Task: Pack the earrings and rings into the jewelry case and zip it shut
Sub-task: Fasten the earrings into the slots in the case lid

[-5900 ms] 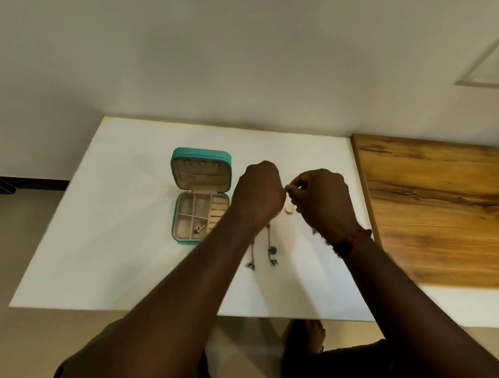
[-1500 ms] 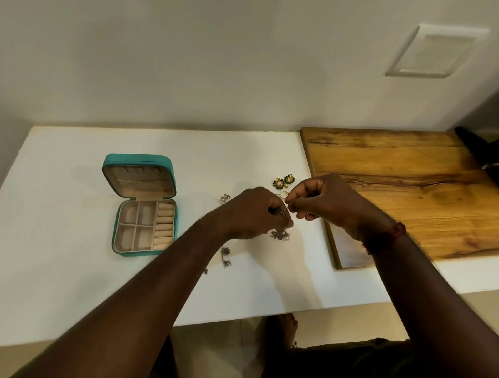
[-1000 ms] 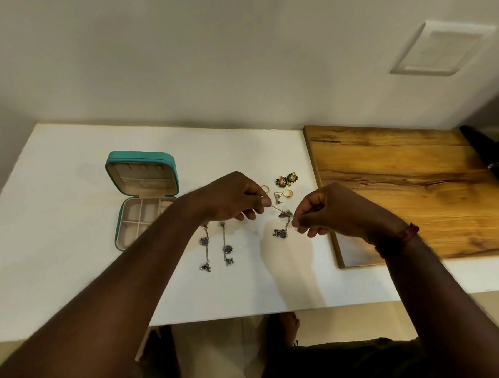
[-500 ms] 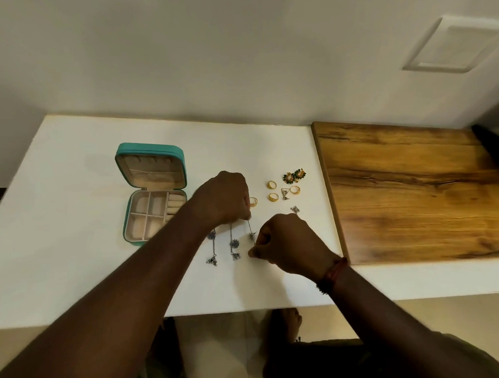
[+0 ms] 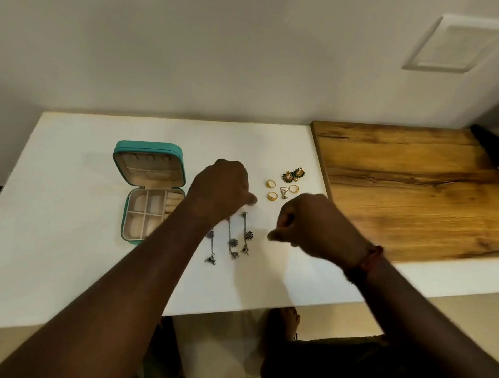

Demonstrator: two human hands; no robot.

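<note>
We saw our left hand (image 5: pixel 222 190) curled over three dangling earrings (image 5: pixel 232 239), hiding their tops; our blurred right hand (image 5: pixel 308 223) looked pinched, its contents indeterminate, beside gold rings (image 5: pixel 271 190).

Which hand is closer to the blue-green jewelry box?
The left hand. It hovers just right of the open jewelry box, its forearm crossing the box's corner. The right hand is farther right, past the dangly earrings.

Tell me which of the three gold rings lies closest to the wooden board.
The gold ring on the right, beside the triangular silver piece and below the green floral earrings; the other two rings sit farther left.
</note>
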